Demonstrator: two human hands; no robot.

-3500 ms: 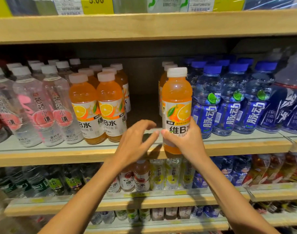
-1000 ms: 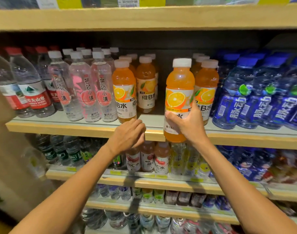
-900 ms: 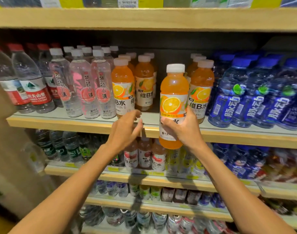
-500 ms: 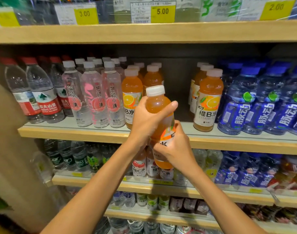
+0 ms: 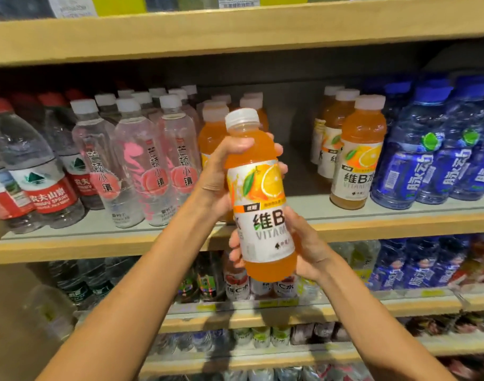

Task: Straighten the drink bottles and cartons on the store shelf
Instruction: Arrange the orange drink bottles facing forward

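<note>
An orange vitamin drink bottle (image 5: 262, 204) with a white cap is held in front of the middle shelf (image 5: 97, 243), off the shelf and tilted slightly, label facing me. My left hand (image 5: 221, 171) grips its upper body below the cap, fingers wrapped round the far side. My right hand (image 5: 304, 243) grips its lower part from the right. More orange bottles stand on the shelf: a row behind my left hand (image 5: 212, 133) and a row to the right (image 5: 357, 158). Between these rows the shelf shows a gap.
Clear pink-labelled bottles (image 5: 141, 166) and red-capped water bottles (image 5: 34, 171) stand left of the orange ones. Blue-capped bottles (image 5: 416, 155) fill the right side. A wooden shelf board (image 5: 235, 31) runs overhead; lower shelves (image 5: 290, 312) hold small bottles.
The orange bottle left the shelf front and came toward me. My left hand, earlier free near the shelf edge, now grips the bottle's top. The label has turned to face me.
</note>
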